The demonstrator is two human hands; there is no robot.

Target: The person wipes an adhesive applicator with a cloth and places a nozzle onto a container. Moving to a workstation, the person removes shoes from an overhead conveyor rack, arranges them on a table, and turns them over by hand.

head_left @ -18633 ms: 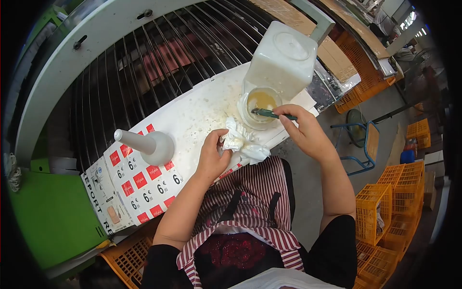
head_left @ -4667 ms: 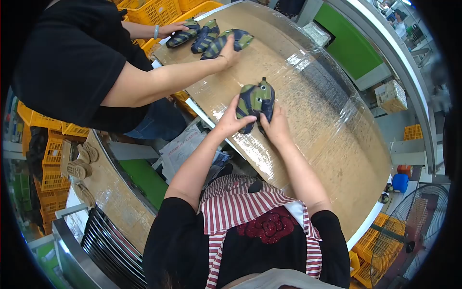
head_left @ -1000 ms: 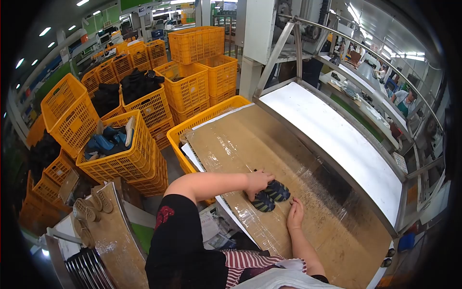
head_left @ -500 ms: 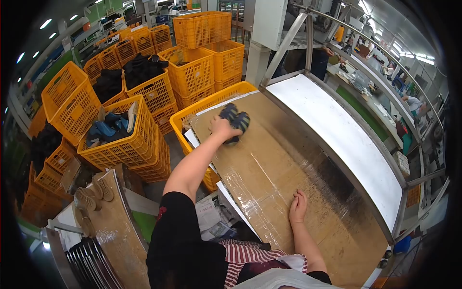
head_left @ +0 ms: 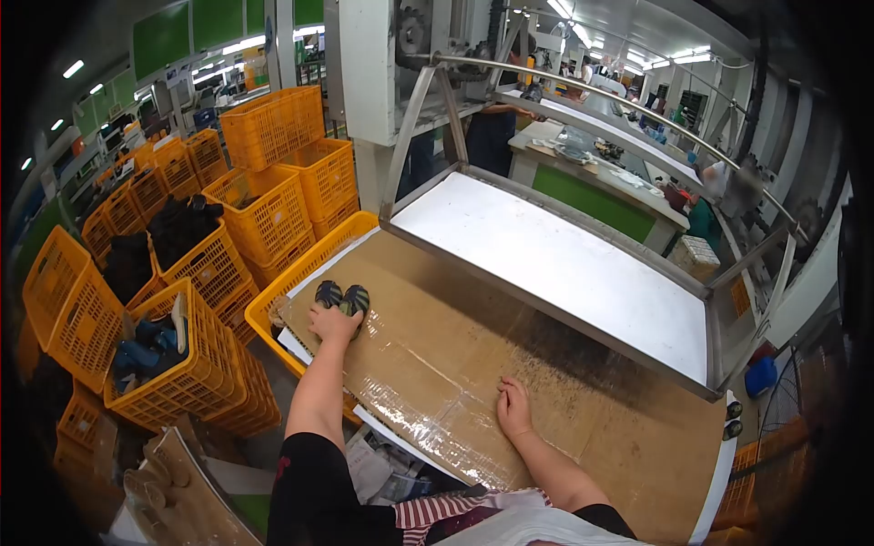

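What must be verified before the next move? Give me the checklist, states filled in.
1. Left hand at the shoes: ok, touching them.
2. Firm grip: cannot tell, the hand hides the contact.
3. Right hand free: ok, nothing visible in it, resting on the cardboard.
4. Both hands on the shoes: not ok, only the left.
5. Shoes side by side: ok.
6. Cardboard between the hands free of objects: ok.

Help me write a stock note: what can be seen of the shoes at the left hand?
The shoes are a pair, dark with green stripes, side by side on the cardboard, near its edge by the yellow crate. Their rounded far ends show; the left hand grips and partly hides the near ends. The material cannot be told.
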